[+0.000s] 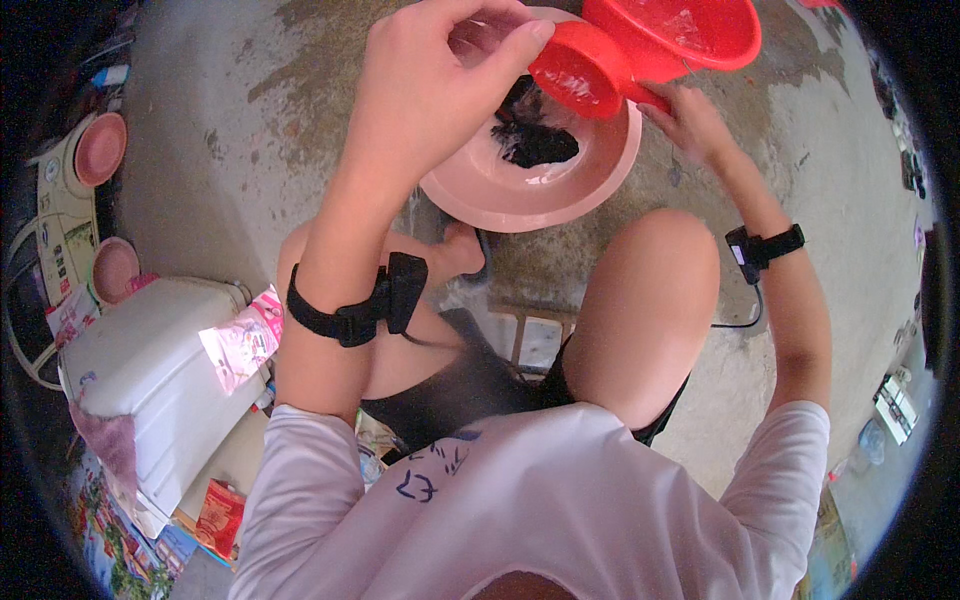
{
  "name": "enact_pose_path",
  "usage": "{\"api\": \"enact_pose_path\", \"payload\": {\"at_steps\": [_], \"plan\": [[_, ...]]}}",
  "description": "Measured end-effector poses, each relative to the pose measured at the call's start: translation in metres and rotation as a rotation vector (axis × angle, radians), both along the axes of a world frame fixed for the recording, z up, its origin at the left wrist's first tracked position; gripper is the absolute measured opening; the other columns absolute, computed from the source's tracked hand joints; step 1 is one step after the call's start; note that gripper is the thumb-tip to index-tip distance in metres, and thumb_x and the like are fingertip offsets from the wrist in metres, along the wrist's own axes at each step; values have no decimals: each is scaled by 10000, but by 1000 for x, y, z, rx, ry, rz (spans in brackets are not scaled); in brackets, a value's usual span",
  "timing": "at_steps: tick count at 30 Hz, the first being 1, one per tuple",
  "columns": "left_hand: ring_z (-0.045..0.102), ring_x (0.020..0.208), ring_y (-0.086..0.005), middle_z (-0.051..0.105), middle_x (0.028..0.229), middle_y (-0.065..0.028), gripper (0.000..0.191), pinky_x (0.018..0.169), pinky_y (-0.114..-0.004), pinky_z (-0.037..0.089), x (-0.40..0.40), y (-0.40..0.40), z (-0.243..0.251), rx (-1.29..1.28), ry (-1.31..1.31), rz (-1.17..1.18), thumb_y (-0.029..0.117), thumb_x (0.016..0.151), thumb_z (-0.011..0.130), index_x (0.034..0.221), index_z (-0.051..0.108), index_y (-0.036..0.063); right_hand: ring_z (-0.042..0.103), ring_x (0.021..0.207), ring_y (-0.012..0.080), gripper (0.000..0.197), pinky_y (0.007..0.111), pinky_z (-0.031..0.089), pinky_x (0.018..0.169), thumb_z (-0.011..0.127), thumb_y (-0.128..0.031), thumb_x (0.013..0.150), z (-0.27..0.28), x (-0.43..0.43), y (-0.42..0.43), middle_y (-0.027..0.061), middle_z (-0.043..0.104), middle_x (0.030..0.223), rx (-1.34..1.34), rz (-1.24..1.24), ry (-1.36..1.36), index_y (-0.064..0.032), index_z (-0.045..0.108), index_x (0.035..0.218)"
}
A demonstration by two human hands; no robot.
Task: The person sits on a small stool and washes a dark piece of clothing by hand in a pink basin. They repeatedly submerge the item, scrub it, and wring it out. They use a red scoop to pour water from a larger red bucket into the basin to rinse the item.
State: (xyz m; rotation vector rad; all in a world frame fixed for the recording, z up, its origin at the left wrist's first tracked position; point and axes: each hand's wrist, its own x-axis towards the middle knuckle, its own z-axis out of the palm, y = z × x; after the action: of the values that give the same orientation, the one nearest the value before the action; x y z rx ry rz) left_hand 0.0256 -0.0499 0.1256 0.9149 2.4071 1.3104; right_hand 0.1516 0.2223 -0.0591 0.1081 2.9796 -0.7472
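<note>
My right hand (686, 124) grips the handle of a red plastic dipper (581, 75), whose bowl is tilted over a pink plastic basin (525, 210). My left hand (442, 82) is raised over the basin's left side, its thumb and fingers curved. The thumb tip overlaps the dipper's rim; whether it touches is unclear, and the other fingers are partly hidden. A soaked black cloth (540, 144) lies in the basin. Behind the dipper, at the top right, stands a red plastic bucket (675, 45) with a wire handle.
The basin stands on a wet-patched concrete floor (217, 150) in front of my knees. To the left are a white washing machine (161, 360), a pink packet (247, 341) and two small pink basins (101, 148). Black straps (345, 315) with cables circle both forearms.
</note>
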Motion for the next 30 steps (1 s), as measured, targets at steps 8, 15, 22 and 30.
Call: {"api": "enact_pose_path", "payload": {"at_steps": [8, 15, 22, 30], "plan": [[613, 668, -111, 677, 739, -79, 191, 626, -250, 481, 13, -8, 10, 57, 51, 26, 141, 836, 690, 918, 680, -31, 651, 824, 362, 389, 472, 528, 747, 604, -214, 861, 37, -14, -14, 138, 645, 1030, 353, 310, -2, -154, 579, 1245], [597, 749, -55, 686, 838, -1, 210, 683, -211, 480, -5, -19, -13, 269, 236, -12, 190, 861, 715, 969, 704, 10, 581, 958, 219, 512, 363, 502, 813, 579, -160, 779, 39, -31, -11, 2, 584, 1060, 719, 579, 378, -316, 555, 1266], [567, 730, -41, 660, 811, 18, 194, 667, -200, 456, 42, -9, 43, 197, 232, -24, 182, 863, 711, 960, 702, 14, 659, 882, 287, 445, 449, 540, 744, 564, -160, 848, 66, -18, -22, 89, 638, 1030, 537, 283, 188, -307, 569, 1268], [588, 776, -54, 674, 841, 3, 197, 724, -220, 474, 22, -10, 37, 165, 193, -60, 174, 879, 687, 978, 687, 5, 631, 1060, 285, 417, 363, 478, 911, 649, -249, 870, 87, -22, 30, 202, 638, 1148, -52, -25, 310, -15, 600, 1212]]}}
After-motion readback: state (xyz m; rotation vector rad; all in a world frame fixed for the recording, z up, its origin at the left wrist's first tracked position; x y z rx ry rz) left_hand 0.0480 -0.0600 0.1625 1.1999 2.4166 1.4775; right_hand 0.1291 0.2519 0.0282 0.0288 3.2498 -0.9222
